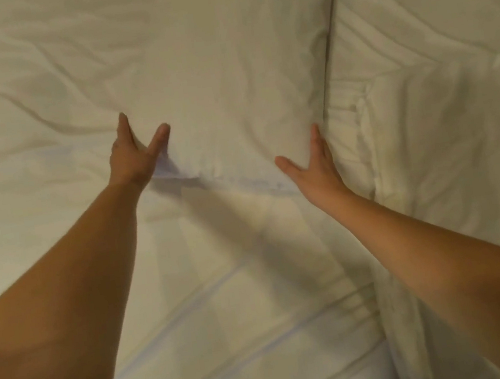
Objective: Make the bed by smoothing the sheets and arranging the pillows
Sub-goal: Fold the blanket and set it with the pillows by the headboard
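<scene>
Two bare hands press the near corners of a white pillow (227,74).

The left hand (137,154) and right hand (314,166) are spread wide, fingers straight and thumbs splayed, clasping nothing. Each lies against one side of the pillow's near end. A creased sheet (239,286) runs from the pillow's near edge toward the person, and rumpled white bedding (426,134) lies just beside its right edge.
</scene>
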`<state>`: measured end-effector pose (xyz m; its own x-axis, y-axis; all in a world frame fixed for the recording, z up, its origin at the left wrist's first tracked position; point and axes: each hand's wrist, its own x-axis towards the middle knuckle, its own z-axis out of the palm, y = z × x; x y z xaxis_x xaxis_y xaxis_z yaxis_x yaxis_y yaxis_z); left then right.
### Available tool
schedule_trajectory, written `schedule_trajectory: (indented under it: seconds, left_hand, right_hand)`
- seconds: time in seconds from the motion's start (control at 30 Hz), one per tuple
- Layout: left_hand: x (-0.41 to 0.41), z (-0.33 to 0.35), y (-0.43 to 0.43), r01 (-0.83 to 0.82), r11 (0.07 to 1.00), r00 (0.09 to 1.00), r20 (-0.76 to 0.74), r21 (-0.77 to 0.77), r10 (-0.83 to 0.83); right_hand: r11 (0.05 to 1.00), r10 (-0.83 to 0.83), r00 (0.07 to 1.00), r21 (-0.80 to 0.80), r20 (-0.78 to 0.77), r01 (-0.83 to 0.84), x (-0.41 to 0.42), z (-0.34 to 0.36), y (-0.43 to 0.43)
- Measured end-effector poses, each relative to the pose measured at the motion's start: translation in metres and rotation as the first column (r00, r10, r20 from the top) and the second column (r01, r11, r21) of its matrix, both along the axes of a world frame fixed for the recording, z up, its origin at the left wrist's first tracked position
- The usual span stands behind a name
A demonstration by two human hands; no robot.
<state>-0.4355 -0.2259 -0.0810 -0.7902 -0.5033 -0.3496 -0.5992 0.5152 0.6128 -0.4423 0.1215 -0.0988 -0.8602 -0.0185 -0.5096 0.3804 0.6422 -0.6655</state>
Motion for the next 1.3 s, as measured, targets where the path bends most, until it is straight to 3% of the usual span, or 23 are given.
schedule_trajectory:
  seconds: [0.13, 0.23, 0.37, 0.5, 0.77, 0.9, 1.03, 1.3]
  left_hand:
    - [0.003, 0.002, 0.009, -0.033, 0.997, 0.999, -0.007, -0.066, 0.033]
    - [0.011, 0.021, 0.020, 0.004, 0.982, 0.996, -0.081, -0.186, -0.020]
    - [0.039, 0.053, 0.039, -0.039, 0.978, 0.993, -0.116, -0.206, 0.015]
    - [0.086, 0.085, 0.058, -0.108, 0.982, 0.993, -0.068, -0.154, 0.098]
    - [0.229, 0.137, 0.124, -0.085, 0.989, 0.995, 0.047, -0.123, 0.091]
    - [0.319, 0.153, 0.163, -0.116, 0.989, 0.989, 0.081, -0.096, 0.123]
    - [0.404, 0.152, 0.189, -0.154, 0.988, 0.966, 0.209, 0.003, 0.150]
    - [0.432, 0.146, 0.202, -0.203, 0.979, 0.951, 0.240, 0.011, 0.195]
  right_hand:
    - [0.998, -0.054, 0.998, -0.021, -0.025, 0.054, -0.007, -0.005, -0.012]
    - [0.994, -0.080, 0.995, 0.071, -0.062, 0.084, -0.012, 0.009, -0.016]
    - [0.982, -0.013, 0.991, 0.185, -0.133, 0.037, -0.002, 0.049, -0.008]
    - [0.975, 0.056, 0.992, 0.218, -0.111, -0.031, 0.034, 0.082, 0.010]
    - [0.934, 0.188, 0.982, 0.312, -0.019, -0.172, 0.156, 0.146, 0.077]
    - [0.910, 0.237, 0.969, 0.333, 0.074, -0.248, 0.230, 0.164, 0.109]
    - [0.886, 0.286, 0.939, 0.321, 0.191, -0.335, 0.299, 0.168, 0.140]
    - [0.867, 0.307, 0.930, 0.343, 0.201, -0.360, 0.333, 0.156, 0.149]
